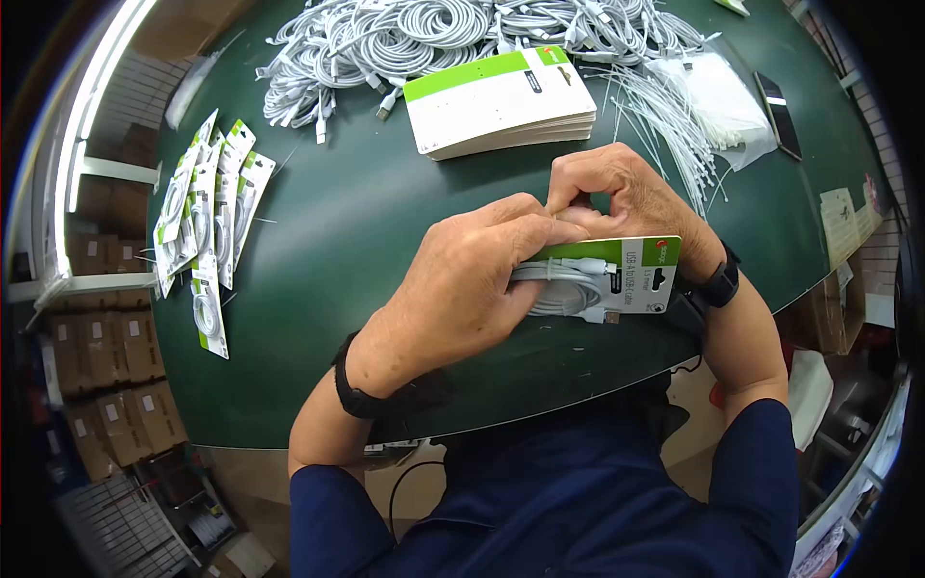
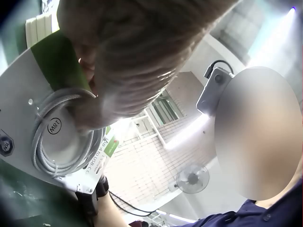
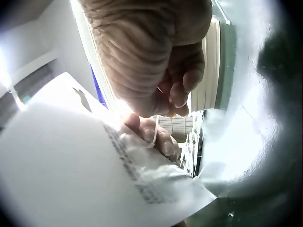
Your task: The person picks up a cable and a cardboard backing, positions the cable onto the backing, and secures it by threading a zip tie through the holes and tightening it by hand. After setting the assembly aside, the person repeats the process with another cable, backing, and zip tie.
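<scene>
My left hand grips a green and white retail card along its side, thumb over the front. On the card lies a coiled grey-white USB cable, its plugs toward the printed end. In the left wrist view the thumb presses inside the coil, beside an "18W" mark. Behind the card, my right hand pinches a thin white cable tie between thumb and finger. The right wrist view shows that tie standing out from the card's back, close to the left fingertips.
A stack of blank cards stands beyond the hands. Behind it are piled coiled cables. Loose cable ties, a plastic bag and a phone lie right. Several carded cables overlap at left on the green table.
</scene>
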The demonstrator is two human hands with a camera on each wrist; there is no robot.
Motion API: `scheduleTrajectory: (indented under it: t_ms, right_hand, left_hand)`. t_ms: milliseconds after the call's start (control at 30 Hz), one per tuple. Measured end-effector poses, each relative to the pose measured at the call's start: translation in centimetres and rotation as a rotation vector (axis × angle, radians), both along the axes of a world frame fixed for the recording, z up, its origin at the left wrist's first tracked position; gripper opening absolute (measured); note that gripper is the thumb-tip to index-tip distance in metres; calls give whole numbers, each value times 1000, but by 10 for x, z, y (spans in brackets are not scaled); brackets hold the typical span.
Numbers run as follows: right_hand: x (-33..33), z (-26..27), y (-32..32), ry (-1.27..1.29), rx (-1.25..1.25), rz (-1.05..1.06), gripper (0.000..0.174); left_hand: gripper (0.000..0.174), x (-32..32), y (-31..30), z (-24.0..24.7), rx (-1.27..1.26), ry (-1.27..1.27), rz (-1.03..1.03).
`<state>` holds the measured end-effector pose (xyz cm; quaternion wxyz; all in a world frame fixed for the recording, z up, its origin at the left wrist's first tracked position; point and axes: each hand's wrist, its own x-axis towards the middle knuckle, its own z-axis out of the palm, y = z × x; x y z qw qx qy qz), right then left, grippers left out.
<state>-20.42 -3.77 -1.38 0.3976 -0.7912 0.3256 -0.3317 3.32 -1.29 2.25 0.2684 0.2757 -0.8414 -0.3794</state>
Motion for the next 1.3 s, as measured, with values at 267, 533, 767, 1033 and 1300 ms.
scheduleTrajectory:
  t_ms: [267,533,767,1033,1300]
  right_hand:
    - [1,6,5,-82,-21,-5,6]
    - [-3,-3,-1,58,82,-49,7]
    - [1,-3,1,51,28,-117,3]
    - [3,-5,0,22,32,-131,2]
    - [5,-11,-2,74,10,-143,2]
  left_hand:
    - [45,9,-3,17,-61,25,-2]
    - [46,-1,-1,-8,-514,-164,78]
    - [45,-6,4,6,-294,-125,28]
    - [42,2,-3,10,-147,-121,-26]
    - [37,0,-5,-1,-245,-85,-3]
